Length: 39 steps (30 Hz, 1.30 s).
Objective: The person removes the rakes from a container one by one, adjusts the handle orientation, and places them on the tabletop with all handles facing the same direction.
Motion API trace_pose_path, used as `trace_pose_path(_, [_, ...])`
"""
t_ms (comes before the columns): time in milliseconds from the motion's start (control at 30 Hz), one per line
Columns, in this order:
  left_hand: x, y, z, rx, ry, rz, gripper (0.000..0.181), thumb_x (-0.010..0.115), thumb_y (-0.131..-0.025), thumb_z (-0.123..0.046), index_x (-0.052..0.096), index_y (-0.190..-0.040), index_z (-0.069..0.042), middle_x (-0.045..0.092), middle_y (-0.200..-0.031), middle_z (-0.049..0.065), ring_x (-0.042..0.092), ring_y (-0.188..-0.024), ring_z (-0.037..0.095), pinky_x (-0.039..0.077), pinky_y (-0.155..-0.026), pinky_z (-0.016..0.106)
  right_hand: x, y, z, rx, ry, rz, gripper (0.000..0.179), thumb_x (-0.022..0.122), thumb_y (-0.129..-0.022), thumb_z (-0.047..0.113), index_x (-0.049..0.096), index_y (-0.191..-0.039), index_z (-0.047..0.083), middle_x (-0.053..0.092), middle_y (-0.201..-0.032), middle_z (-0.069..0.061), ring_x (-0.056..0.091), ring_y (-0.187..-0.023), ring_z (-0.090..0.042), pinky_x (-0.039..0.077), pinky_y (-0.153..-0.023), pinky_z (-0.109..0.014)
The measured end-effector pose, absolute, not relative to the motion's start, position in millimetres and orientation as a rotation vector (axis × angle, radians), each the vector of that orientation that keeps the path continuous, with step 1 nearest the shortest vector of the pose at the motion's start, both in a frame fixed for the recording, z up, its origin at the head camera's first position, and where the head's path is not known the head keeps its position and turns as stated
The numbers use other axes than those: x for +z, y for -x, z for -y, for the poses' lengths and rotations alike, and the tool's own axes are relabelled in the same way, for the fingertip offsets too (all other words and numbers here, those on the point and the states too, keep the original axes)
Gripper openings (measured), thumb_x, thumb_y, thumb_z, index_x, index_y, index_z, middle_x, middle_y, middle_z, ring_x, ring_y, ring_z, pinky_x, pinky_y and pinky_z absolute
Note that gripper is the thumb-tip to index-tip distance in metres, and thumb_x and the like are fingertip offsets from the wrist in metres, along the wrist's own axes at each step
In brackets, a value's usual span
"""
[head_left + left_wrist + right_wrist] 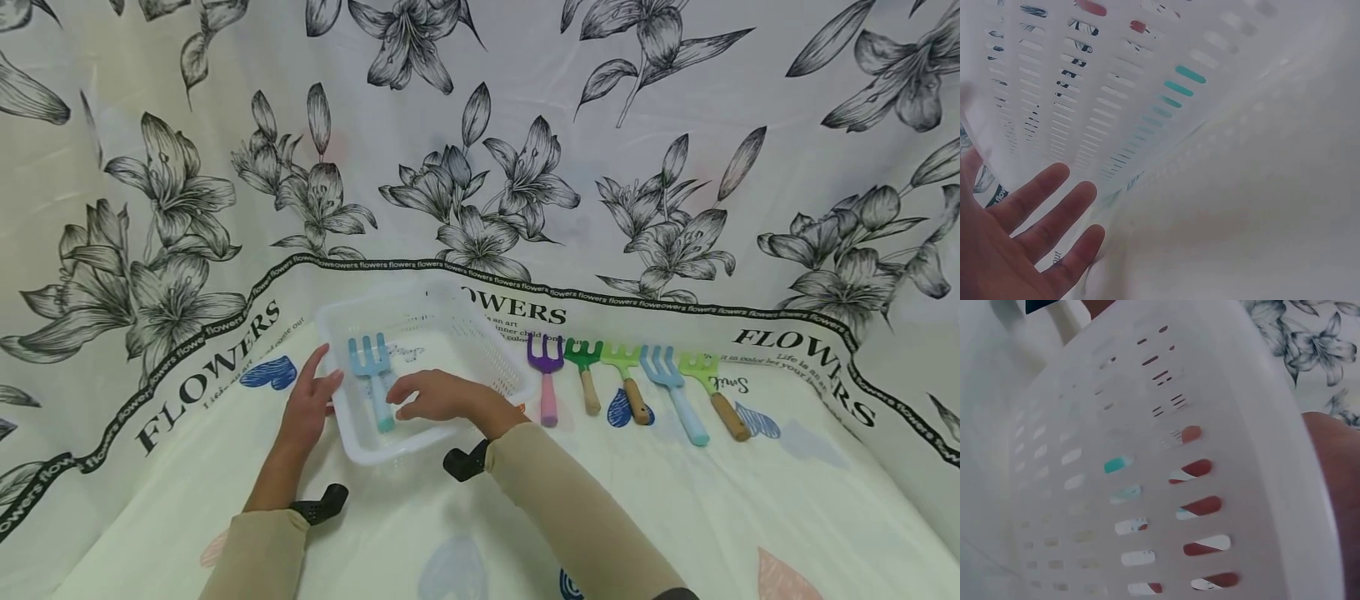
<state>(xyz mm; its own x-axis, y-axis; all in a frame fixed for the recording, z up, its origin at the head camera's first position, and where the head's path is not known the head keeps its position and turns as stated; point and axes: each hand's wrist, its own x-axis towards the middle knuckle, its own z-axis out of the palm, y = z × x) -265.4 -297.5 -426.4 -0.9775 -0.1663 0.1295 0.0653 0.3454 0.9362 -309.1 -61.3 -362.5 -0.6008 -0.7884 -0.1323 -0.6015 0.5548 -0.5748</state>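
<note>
A white plastic basket (360,454) with slotted walls stands on the cloth in the head view. Inside, toward its left side, lies a light blue toy garden fork (369,360), tines pointing away and its turquoise handle end near the front wall. My left hand (306,408) is at the basket's left rim; in the left wrist view its fingers (1054,209) extend beside the slotted wall. Over the basket, my right hand (438,394) has bent fingers close to the fork's handle, seemingly gripping nothing. The right wrist view shows it partly, through the slots and behind the rim.
Right of the basket several small forks lie in a row: a purple one with a pink handle (549,400), a dark green one (587,371), a light green one (626,375), a blue one (678,396), another light green one (716,392). Behind hangs a flower-printed curtain (480,192).
</note>
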Motion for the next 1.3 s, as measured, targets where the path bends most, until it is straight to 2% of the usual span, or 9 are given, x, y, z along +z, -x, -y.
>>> trace_pose_path(400, [-427,266,297,-1.692,-0.087,2.392,0.063,0.039,-0.102,-0.049,0.009,-0.157,-0.037,0.041,-0.146,0.022,0.048,-0.124,0.039,0.045,-0.096,0.054,-368,314,64,-0.635,1.122,-2.389,0.033,0.062,-0.095,0.024,0.065,-0.128,0.018,0.062,-0.124,0.009,0.05,-0.124,-0.014,0.038,-0.101,-0.026])
trace_pose_path(667, [-426,267,297,-1.683,-0.086,2.394,0.065,0.04,-0.101,-0.051,0.009,-0.157,-0.037,0.042,-0.145,0.023,0.049,-0.124,0.039,0.045,-0.096,0.053,-370,317,66,-0.608,1.123,-2.323,0.036,0.06,-0.095,0.023,0.064,-0.13,0.025,0.058,-0.13,0.013,0.048,-0.121,-0.012,0.038,-0.096,-0.024])
trace_pose_path(867, [-427,266,300,-1.672,-0.088,2.408,0.064,0.039,-0.102,-0.05,0.009,-0.157,-0.036,0.041,-0.145,0.021,0.049,-0.124,0.038,0.047,-0.095,0.051,-372,318,69,-0.612,1.173,-2.216,0.042,0.057,-0.096,0.018,0.058,-0.137,0.022,0.051,-0.14,0.011,0.042,-0.128,-0.008,0.033,-0.103,-0.024])
trace_pose_path(1033, [-427,265,299,-1.679,-0.097,2.407,0.064,0.039,-0.101,-0.051,0.008,-0.156,-0.038,0.04,-0.147,0.02,0.049,-0.124,0.038,0.046,-0.096,0.052,-371,316,72,-0.586,1.166,-2.197,0.045,0.058,-0.097,0.018,0.054,-0.141,0.023,0.05,-0.141,0.013,0.041,-0.129,-0.004,0.031,-0.106,-0.025])
trace_pose_path(1300, [-427,267,299,-1.663,-0.103,2.414,0.064,0.039,-0.102,-0.051,0.008,-0.157,-0.038,0.041,-0.146,0.022,0.049,-0.123,0.04,0.045,-0.096,0.054,-373,315,75,-0.514,1.12,-2.277,0.043,0.06,-0.095,0.023,0.057,-0.138,0.027,0.052,-0.138,0.013,0.041,-0.129,-0.009,0.033,-0.103,-0.027])
